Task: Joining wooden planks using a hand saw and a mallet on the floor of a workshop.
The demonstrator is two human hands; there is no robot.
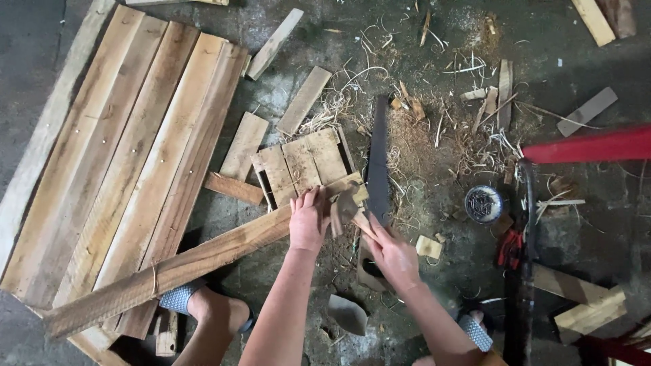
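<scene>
A long rough plank (169,271) runs from the lower left up to the middle, over a small slatted wooden frame (302,166). My left hand (308,222) presses down on the plank near its right end, fingers curled over it. My right hand (393,257) is just to the right, closed on the wooden handle end of a dark handsaw (378,156). The saw's blade points away from me, beside the plank's end. My left foot in a sandal (203,306) rests against the plank lower down.
A panel of joined planks (122,169) lies at the left. A round tin of nails (483,204), red-handled pliers (510,248), a black bar (525,285) and a red bar (590,145) are at the right. Offcuts and shavings (434,135) litter the concrete floor.
</scene>
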